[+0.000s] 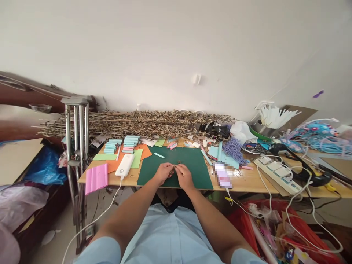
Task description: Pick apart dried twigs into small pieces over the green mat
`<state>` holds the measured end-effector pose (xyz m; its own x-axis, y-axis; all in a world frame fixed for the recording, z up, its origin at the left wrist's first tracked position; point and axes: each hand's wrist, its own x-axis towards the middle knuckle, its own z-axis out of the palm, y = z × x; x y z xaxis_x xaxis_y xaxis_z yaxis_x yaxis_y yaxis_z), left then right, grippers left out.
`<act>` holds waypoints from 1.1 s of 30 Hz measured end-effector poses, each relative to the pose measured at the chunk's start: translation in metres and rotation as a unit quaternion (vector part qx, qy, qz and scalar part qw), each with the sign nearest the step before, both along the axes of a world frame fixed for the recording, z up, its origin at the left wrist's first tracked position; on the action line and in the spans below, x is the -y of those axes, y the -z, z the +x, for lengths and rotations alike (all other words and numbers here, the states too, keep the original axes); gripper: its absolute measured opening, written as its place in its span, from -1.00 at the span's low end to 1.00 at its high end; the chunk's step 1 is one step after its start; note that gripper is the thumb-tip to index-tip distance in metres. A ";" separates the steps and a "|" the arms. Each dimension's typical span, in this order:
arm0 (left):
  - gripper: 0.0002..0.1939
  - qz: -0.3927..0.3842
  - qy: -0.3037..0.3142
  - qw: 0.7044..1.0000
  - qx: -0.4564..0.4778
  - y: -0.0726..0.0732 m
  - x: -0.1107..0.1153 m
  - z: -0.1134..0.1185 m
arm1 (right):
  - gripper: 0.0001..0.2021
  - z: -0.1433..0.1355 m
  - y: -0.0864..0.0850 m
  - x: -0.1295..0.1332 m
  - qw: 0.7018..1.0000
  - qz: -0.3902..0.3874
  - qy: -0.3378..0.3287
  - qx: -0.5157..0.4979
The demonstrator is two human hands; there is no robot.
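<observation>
My left hand [165,173] and my right hand [184,176] meet fingertip to fingertip over the near part of a green cutting mat [192,157]. Both are closed in a pinch on something small and dark that I cannot make out. Dark crumbs [179,161] lie on the mat just beyond the fingers. A light blue paper roll [159,155] rests on the mat, up and left of my hands. A few pink and blue rolls [172,145] sit at the mat's far edge.
Stacked blue rolls [131,140], a white power bank [125,165] and folded pink paper [96,178] lie left. Right are a phone [222,176], purple yarn [234,149] and a power strip [277,176]. Dried stalks [148,123] line the wall; crutches [77,146] stand left.
</observation>
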<state>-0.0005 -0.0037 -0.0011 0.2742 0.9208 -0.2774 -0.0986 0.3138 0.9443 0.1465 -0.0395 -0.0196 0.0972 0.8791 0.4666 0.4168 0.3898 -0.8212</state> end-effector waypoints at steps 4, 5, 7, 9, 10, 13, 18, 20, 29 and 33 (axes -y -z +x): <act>-0.68 0.011 -0.003 1.000 -0.021 0.002 -0.002 0.001 | -0.75 0.001 0.000 -0.004 1.000 -0.019 0.013 -0.006; -0.68 0.018 -0.002 1.000 -0.021 0.001 -0.001 0.002 | -0.76 0.003 0.000 -0.006 0.999 -0.031 0.018 -0.009; -0.69 0.025 0.000 0.999 -0.031 -0.001 0.000 0.003 | -0.78 0.006 0.001 -0.008 0.998 -0.060 0.013 -0.013; -0.69 0.021 -0.004 0.999 -0.047 -0.004 0.000 0.005 | -0.77 0.010 0.001 -0.009 0.997 -0.080 0.000 0.002; -0.68 0.020 -0.003 0.998 -0.055 -0.005 0.001 0.006 | -0.76 0.011 0.001 -0.009 0.997 -0.079 -0.004 0.019; -0.66 0.012 -0.003 0.997 -0.082 -0.007 0.000 0.010 | -0.71 0.014 0.002 -0.007 0.993 -0.056 -0.010 0.101; -0.67 0.050 0.049 0.996 -0.048 -0.004 -0.002 0.010 | -0.64 0.016 0.009 -0.004 0.984 -0.028 0.006 0.177; -0.69 0.041 0.054 0.997 -0.044 -0.004 -0.002 0.009 | -0.63 0.017 0.011 -0.005 0.984 -0.031 0.000 0.174; -0.84 0.025 0.016 0.999 -0.027 -0.004 -0.002 0.011 | -0.64 0.020 0.008 -0.007 0.991 -0.028 0.002 0.129; -0.85 0.017 0.021 0.999 -0.027 -0.003 -0.003 0.011 | -0.74 0.020 0.006 -0.004 0.990 -0.003 0.012 0.138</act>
